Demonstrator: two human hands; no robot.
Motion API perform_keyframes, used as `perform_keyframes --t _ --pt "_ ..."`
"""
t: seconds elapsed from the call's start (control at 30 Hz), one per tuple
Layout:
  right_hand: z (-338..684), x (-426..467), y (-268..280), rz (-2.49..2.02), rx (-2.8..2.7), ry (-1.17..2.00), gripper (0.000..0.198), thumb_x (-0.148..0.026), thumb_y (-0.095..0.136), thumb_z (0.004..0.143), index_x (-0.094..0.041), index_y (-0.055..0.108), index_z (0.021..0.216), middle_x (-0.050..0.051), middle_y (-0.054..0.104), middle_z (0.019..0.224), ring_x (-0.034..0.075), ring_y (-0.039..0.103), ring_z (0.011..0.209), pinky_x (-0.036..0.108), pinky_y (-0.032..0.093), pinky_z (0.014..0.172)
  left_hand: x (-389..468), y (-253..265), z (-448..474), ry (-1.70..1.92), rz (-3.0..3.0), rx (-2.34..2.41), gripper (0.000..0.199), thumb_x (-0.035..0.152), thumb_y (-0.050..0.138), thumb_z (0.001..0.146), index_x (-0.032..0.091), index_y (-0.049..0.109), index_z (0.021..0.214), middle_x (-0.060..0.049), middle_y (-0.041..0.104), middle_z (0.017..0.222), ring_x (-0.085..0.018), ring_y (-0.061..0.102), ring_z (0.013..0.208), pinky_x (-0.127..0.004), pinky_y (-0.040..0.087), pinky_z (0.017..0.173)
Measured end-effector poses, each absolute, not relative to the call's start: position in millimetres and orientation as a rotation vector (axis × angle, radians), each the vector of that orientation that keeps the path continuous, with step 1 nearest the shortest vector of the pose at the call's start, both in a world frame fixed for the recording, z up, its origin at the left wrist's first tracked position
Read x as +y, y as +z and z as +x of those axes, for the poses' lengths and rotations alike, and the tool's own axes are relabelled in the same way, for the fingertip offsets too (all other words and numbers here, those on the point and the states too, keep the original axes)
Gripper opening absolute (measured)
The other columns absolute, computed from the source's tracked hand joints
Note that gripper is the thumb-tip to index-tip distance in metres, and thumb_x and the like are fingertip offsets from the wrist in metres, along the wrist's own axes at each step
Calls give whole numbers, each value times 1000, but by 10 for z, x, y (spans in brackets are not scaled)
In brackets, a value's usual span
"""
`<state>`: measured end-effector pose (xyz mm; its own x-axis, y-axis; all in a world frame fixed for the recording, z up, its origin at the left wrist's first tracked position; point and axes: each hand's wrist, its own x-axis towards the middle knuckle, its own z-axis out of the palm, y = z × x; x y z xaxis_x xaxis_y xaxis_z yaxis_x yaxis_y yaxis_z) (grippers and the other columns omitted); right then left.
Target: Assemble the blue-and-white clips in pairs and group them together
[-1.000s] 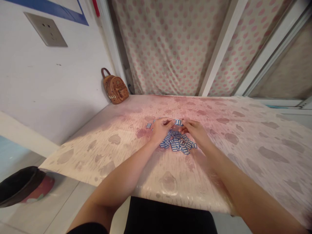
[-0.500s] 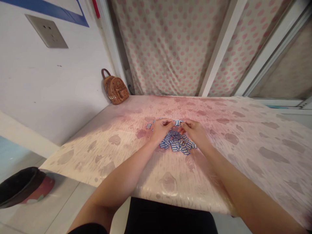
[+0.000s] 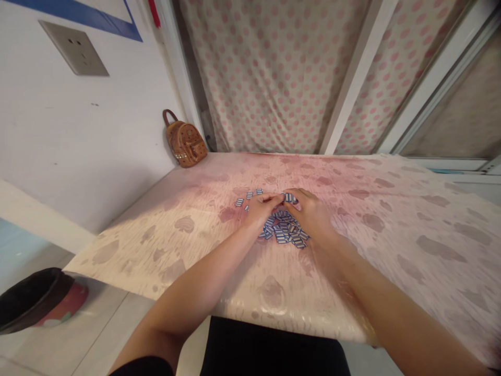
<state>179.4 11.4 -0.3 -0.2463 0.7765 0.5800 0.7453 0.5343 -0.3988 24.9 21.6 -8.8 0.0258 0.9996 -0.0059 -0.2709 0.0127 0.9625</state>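
Note:
Between my two hands is a small blue-and-white striped piece [image 3: 288, 198], flat like a little card or label. My left hand [image 3: 261, 209] pinches it at its left edge with thumb and finger. My right hand [image 3: 313, 210] curls around its right side, with the fingers over the far edge. Just below both hands lies a loose pile of similar striped pieces [image 3: 285, 232], overlapping at many angles. A few separate pieces [image 3: 249, 196] lie apart, beyond and left of my left hand.
A patterned plastic cloth covers the table [image 3: 188, 250]. At the back left corner a small brown backpack [image 3: 187, 145] leans by the wall. An open bin [image 3: 50, 303] stands on the floor at the left. A dotted curtain [image 3: 274, 78] hangs behind the table.
My right hand has shifted slightly left and turned over the held piece, closing in on my left hand. More of the separate pieces at the left now show.

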Motion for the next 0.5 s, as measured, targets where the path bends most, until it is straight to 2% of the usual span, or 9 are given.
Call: perform_keyframes --t 0.17,0.27,0.37,0.43,0.5 --pt "1759 92 -32 -1304 -1974 51 21 -30 57 91 -25 67 109 7 72 97 24 64 76 36 47 70 222 -105 247 1331 1044 981 16 30 79 74 15 78 78 -5 76 80 -16 67 74 -27 53 72" --pt "1742 104 -51 -1311 -1854 184 27 -35 62 88 -24 65 113 5 72 87 23 64 72 35 47 68 245 -124 236 1374 1100 987 15 30 77 76 15 78 78 -5 75 80 -16 66 74 -27 52 71" --pt "1738 129 -43 -1279 -1662 505 23 -44 59 91 -23 66 99 4 71 76 22 65 65 34 50 65 264 -141 221 1430 1176 1035 17 33 74 78 16 77 79 -5 75 79 -16 65 72 -26 50 69" --pt "1733 137 -6 -1253 -1476 820 32 -50 53 94 -22 63 84 5 71 70 19 64 57 32 51 61 272 -148 216 1456 1250 1057 19 35 73 79 16 77 79 -4 75 79 -15 64 71 -26 49 68" --pt "1719 133 54 -1233 -1240 1136 39 -51 49 97 -20 60 77 7 71 66 16 62 51 29 52 57 276 -151 218 1484 1345 1060 20 36 72 80 16 77 78 -4 75 78 -16 64 71 -26 48 68"
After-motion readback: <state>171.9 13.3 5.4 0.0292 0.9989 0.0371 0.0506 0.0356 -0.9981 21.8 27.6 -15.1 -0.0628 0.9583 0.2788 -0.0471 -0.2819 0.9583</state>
